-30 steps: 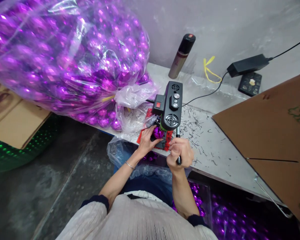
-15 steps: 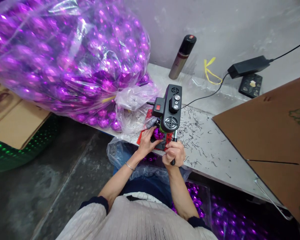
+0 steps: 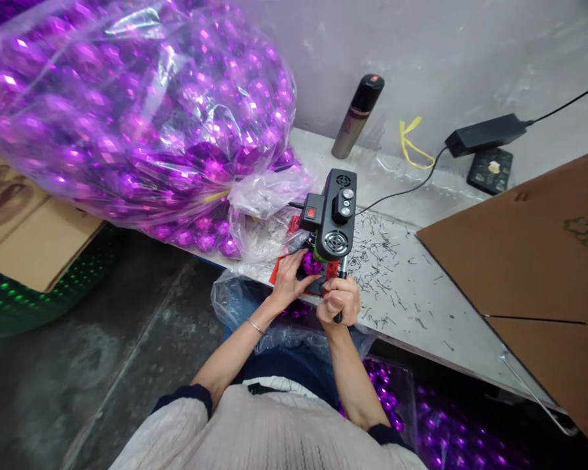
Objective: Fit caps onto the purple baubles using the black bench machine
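A shiny purple ball ornament (image 3: 312, 263) sits under the head of a small black bench drill press (image 3: 336, 215). Around its left side curve the fingers of my left hand (image 3: 289, 279), with the thumb stretched below it. My right hand (image 3: 340, 300) is wrapped round the black-gripped lever (image 3: 342, 277) on the machine's right side. The drill tip and its contact with the ball are hidden beneath the machine's housing. Red material (image 3: 332, 269) shows at the base of the press.
A large clear bag of purple balls (image 3: 176, 117) fills the left. Thin dark scraps (image 3: 382, 261) litter the bench. Behind stand a spray can (image 3: 357, 116) and a power adapter (image 3: 487, 135). A cardboard box (image 3: 534, 261) bounds the right; more purple balls (image 3: 382, 385) lie below.
Both hands keep their places on the ball and the lever. The view has shifted very slightly; nothing else has visibly moved.
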Action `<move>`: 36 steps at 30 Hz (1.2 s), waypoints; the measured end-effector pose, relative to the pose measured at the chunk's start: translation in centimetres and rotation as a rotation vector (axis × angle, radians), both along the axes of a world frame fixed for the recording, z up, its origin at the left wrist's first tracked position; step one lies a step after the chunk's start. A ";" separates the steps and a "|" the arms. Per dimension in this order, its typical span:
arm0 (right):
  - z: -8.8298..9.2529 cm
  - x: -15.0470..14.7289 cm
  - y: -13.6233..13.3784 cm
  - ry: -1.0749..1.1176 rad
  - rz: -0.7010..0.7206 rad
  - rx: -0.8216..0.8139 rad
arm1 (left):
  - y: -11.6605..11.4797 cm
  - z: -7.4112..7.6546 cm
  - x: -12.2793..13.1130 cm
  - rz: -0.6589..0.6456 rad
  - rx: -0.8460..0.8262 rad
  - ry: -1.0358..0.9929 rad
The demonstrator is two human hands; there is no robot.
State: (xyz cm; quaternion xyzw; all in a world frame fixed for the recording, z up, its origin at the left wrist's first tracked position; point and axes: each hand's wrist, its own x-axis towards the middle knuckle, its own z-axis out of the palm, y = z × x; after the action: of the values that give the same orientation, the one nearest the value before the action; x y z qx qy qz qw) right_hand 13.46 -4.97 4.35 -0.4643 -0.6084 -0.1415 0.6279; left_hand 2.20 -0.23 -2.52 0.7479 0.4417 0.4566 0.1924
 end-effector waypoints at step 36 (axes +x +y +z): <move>4.2 0.1 -0.8 0.012 0.081 -0.093 | 11.1 5.5 -7.5 0.062 -0.067 0.129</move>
State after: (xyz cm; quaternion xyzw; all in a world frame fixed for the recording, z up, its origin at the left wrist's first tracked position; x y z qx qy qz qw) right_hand 13.58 -5.78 8.52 -0.4688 -0.6287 -0.0848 0.6146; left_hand -5.34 10.82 2.96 0.7550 0.4911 0.3982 0.1740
